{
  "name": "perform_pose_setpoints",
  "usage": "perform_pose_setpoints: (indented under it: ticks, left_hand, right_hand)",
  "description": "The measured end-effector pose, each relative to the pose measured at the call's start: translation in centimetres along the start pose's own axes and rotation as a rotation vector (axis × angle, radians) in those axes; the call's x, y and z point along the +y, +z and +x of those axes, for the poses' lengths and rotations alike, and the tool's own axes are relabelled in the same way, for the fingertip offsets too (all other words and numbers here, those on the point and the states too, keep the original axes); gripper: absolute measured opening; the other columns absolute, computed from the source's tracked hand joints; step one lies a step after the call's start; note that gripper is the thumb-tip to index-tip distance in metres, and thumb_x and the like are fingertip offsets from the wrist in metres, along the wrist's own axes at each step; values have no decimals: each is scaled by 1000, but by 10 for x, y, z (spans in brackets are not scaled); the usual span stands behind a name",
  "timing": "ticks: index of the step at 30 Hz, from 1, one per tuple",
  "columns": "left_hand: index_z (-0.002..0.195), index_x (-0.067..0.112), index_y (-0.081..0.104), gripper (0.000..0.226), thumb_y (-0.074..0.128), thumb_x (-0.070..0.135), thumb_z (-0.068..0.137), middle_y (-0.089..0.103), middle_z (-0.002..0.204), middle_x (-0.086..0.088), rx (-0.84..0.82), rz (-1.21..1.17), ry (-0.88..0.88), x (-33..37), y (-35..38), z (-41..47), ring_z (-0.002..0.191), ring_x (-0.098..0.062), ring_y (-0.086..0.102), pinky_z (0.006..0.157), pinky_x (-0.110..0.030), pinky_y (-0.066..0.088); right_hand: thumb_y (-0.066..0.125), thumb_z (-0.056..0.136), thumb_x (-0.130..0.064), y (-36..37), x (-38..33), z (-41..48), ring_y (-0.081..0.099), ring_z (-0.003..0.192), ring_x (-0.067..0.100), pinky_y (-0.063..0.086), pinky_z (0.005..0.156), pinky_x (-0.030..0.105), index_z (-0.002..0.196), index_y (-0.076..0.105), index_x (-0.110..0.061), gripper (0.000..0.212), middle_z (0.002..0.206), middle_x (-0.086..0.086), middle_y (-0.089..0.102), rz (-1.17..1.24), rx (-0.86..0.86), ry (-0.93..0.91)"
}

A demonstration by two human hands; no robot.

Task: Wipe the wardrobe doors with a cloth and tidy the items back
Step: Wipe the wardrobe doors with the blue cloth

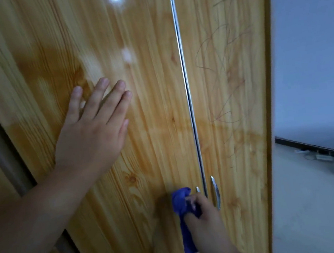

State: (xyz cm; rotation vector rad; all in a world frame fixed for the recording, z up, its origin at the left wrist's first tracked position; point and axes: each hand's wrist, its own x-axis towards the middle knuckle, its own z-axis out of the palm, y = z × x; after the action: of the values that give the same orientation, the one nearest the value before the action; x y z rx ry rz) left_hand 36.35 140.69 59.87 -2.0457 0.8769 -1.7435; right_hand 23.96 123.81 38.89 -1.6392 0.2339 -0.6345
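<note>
L hand (93,128): flat, fingers straight, slightly spread, palm pressed on left leaf (147,77) of the glossy yellow wood-grain wardrobe doors. Holds nothing.

R hand (205,218): low in frame, fingers curled round bunched soft blue cloth (181,201), pressing it to the same leaf. Wad sits just beside the 2 slim chrome pull handles (216,192) and the thin metal strip (187,88) at the door seam. Cloth tail hangs below the fist.

Handling, my read:
- Cloth light, limp, no stiffness. Damp or dry: can't tell.
- Best gripped as a wad in the palm w/ a flat face to the panel; loose tail could snag a handle.
- Door surface slick, shows lamp glare, so cloth should slide easy.
- Leaf may give under pressure, so bracing w/ L hand makes sense.

Right leaf (247,107): thin dark scribble marks (223,65), prob. need a firmer rub.

Items to tidy: none in view.
</note>
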Motion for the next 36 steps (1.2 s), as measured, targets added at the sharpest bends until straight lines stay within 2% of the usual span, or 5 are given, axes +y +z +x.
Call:
perform_pose_setpoints:
  ticks: [6, 17, 28, 33, 36]
  left_hand:
    - [160, 16, 39, 58, 39, 36, 106, 32, 168, -14, -76, 31, -41, 20, -13, 9, 157, -39, 25, 125, -66, 9]
    - [154, 14, 51, 62, 47, 43, 99, 44, 163, -6, -195, -37, -104, 142, 0, 73, 153, -26, 40, 123, -60, 28]
    - [162, 10, 32, 65, 39, 34, 102, 31, 169, -6, -60, -52, -298, 123, -12, 191, 159, -20, 23, 131, -48, 16]
    - [164, 11, 26, 61, 25, 34, 107, 25, 172, -6, -46, 24, -363, 92, -12, 248, 161, -20, 19, 130, -52, 18]
    - [166, 12, 17, 61, 18, 36, 110, 12, 175, -4, -83, 80, -393, 92, 2, 260, 163, -19, 5, 131, -54, 13]
  right_hand:
    - [59, 92, -7, -79, -31, 37, 71, 83, 25, 56, 79, 42, 86, 72, -35, 32, 86, 2, 74, 198, 25, 204]
    - [63, 90, 0, -219, -31, 166, 71, 76, 22, 50, 71, 34, 94, 75, -27, 30, 80, 6, 75, 240, -125, 114]
    - [60, 92, -11, -231, -157, 258, 58, 66, 23, 45, 64, 37, 89, 65, -26, 16, 82, 14, 63, 241, -180, -415]
    - [55, 91, -3, -227, -239, 278, 54, 51, -1, 41, 43, 8, 84, 61, -21, 20, 63, -9, 57, 247, -118, -704]
    - [54, 88, -3, -216, -281, 286, 54, 63, -1, 40, 54, 7, 75, 56, -37, 36, 70, -19, 56, 181, -72, -865]
